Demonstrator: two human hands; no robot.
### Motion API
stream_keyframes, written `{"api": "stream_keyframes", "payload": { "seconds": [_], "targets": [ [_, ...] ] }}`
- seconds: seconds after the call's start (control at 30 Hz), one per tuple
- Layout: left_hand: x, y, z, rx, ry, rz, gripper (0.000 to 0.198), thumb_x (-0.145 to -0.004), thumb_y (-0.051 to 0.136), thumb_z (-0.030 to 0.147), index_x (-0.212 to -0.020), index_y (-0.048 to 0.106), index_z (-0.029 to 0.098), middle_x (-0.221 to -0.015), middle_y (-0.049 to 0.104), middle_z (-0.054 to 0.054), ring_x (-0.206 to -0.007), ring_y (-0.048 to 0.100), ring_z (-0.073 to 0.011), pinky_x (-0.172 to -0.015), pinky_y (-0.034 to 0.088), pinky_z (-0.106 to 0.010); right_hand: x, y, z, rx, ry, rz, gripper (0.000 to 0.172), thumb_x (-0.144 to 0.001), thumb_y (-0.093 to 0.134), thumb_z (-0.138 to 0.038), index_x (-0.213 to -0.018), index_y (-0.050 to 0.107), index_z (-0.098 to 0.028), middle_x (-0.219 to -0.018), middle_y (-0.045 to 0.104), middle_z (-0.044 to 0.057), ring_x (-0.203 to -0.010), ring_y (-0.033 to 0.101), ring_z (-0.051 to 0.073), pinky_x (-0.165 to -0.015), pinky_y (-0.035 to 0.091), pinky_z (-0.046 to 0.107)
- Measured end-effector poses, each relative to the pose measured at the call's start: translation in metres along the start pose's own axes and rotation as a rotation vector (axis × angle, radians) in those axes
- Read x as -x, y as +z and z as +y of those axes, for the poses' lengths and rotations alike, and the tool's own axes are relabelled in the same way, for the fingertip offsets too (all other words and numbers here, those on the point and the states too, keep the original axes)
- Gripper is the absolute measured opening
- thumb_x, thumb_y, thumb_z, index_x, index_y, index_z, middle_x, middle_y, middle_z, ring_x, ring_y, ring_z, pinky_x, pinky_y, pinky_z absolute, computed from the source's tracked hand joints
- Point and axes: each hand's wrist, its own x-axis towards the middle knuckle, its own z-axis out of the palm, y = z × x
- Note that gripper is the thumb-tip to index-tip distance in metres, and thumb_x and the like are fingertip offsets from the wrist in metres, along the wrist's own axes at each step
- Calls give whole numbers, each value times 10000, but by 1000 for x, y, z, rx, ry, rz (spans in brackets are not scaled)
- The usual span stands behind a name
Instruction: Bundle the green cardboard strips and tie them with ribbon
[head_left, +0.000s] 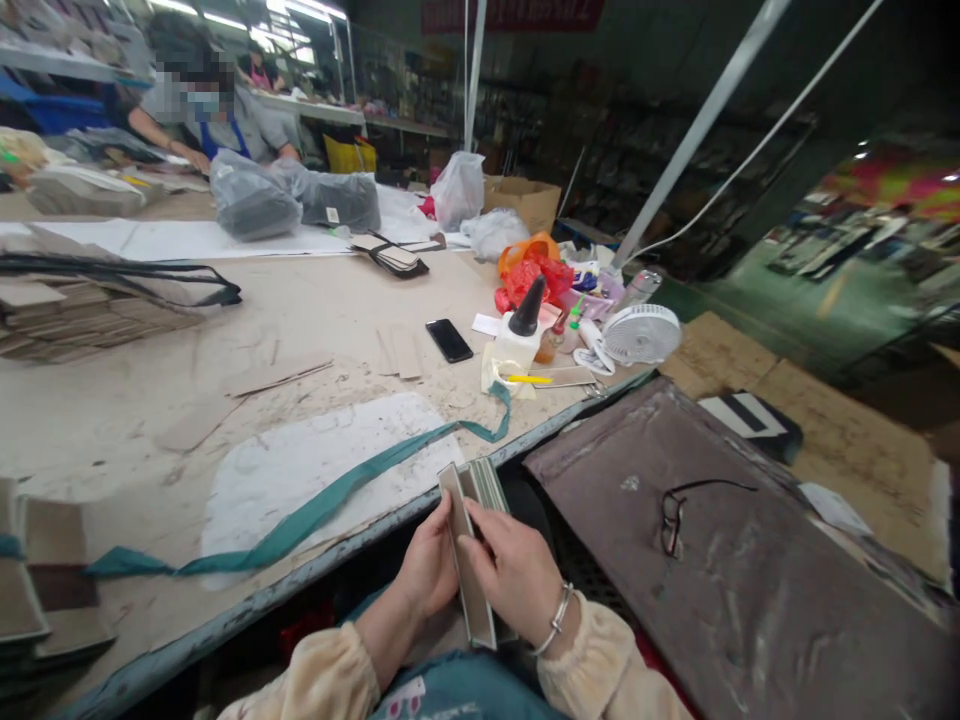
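Low in the middle of the head view, just off the table's front edge, I hold a bundle of long narrow beige panels [477,605] with pale green edges. My left hand [429,565] is closed around the left side of the front panel, thumb along its edge. On the right side, my right hand [517,565] presses its fingers on the panels, a bracelet at its wrist. More edges of the stack show behind those fingers. A teal fabric strip [330,505] runs across the table and over a white sheet [247,470].
A phone [449,340], a white bottle with a black cone cap [517,340] and a small fan [641,334] stand beyond my hands. Stacked panels [60,560] sit at left. Glasses [672,520] lie on a brown-covered surface [750,620]. Across the table, a person works [217,120].
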Motion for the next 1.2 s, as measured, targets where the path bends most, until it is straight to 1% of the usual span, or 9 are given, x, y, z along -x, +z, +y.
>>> {"api": "stream_keyframes", "payload": {
  "seconds": [0.13,0.23,0.37,0.43,0.53,0.67,0.93,1.07,1.2],
  "targets": [
    [-2,2,7,-9,-61,-37,383,-890,489,374,-1096,612,76,-966,702,-136,-967,650,-260,-926,476,-388,-12,-20,5,-107,10,63,302,-878,512,-270,-1154,613,-199,-1076,669,68,-965,631,172,-863,516,281],
    [-4,3,13,-7,-46,-9,376,-900,472,360,-1102,606,72,-956,707,-136,-926,664,-261,-912,484,-411,-33,-39,37,-99,40,160,301,-884,502,-300,-1140,627,-204,-1037,680,65,-854,646,155,-814,527,280],
    [-5,3,21,-12,-73,24,355,-906,457,359,-1028,639,79,-883,718,-126,-830,680,-253,-883,496,-430,-79,-66,129,157,166,277,338,-867,470,-279,-1153,616,-176,-1055,677,76,-883,641,170,-864,502,308],
    [-7,1,26,-10,-80,12,354,-907,451,357,-1003,653,83,-878,719,-127,-844,679,-257,-881,496,-423,-105,-78,182,370,320,157,429,-858,441,-247,-1266,526,-142,-1155,639,99,-932,633,182,-898,484,317],
    [-11,-2,33,2,-80,1,362,-910,439,358,-986,669,89,-873,718,-134,-908,668,-272,-878,499,-411,-141,-88,248,440,364,57,498,-814,459,-182,-1292,483,-45,-1279,550,185,-1132,548,255,-1005,402,372],
    [-20,-4,40,42,-65,12,352,-908,447,351,-981,681,98,-882,718,-137,-942,660,-281,-875,502,-408,-183,-84,300,470,357,-40,545,-759,503,-141,-1296,476,-46,-1353,476,204,-1247,443,299,-1066,310,428],
    [-35,2,48,57,-49,130,343,-899,471,334,-1034,654,77,-881,720,-138,-907,671,-270,-873,504,-397,-228,-81,346,473,277,-233,499,-704,618,-238,-1178,589,-82,-1250,555,197,-1174,488,293,-986,348,376],
    [-40,6,45,48,-53,162,366,-893,480,348,-1055,632,58,-874,721,-136,-813,684,-245,-867,503,-389,-230,-91,350,490,252,-296,518,-577,747,-334,-1055,659,-155,-1035,649,132,-988,566,278,-855,409,346],
    [-43,5,41,42,-62,161,405,-877,504,376,-1075,616,40,-897,715,-153,-837,680,-262,-877,492,-396,-222,-100,341,516,272,-245,321,-664,691,-382,-895,674,-160,-925,655,91,-853,586,215,-716,410,282]
  ]
}}
